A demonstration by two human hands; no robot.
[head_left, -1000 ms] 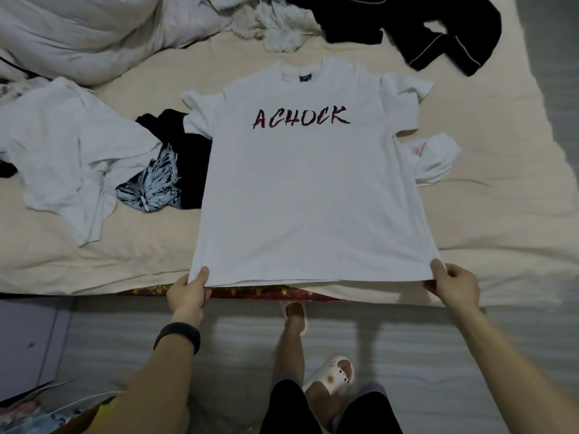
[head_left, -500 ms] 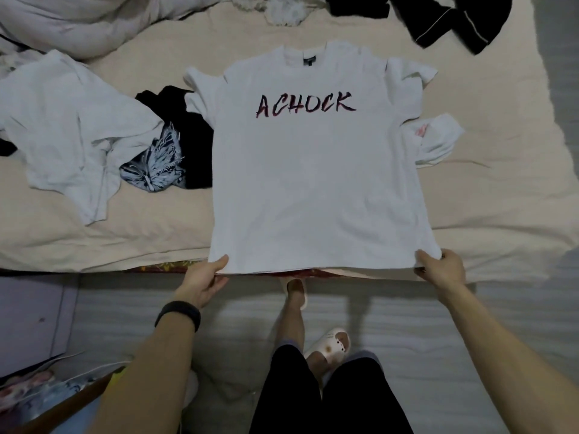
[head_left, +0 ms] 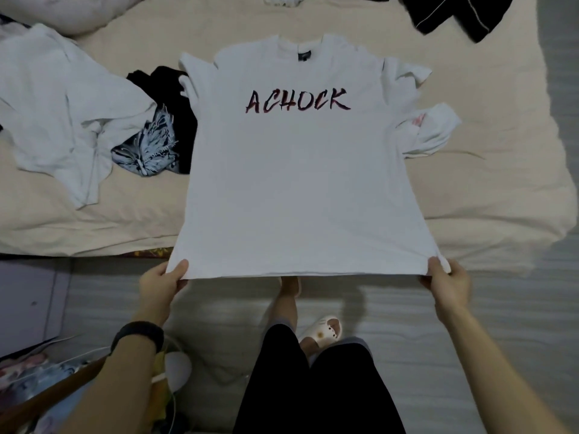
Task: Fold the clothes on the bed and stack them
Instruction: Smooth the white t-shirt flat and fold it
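Shirt hem corners were pinched, one in each hand — the left hand [head_left: 163, 285] closed on the near-left corner and the right hand [head_left: 446, 281] on the near-right corner of the white T-shirt [head_left: 300, 189]. The T-shirt lay print-up on the beige bed [head_left: 501, 189], collar away from the person, its hem drawn out past the bed's near edge. Beside it on the left lay a black garment [head_left: 170, 120] partly under a crumpled white garment [head_left: 62, 120] — and another white piece [head_left: 432, 133] showed at its right edge.
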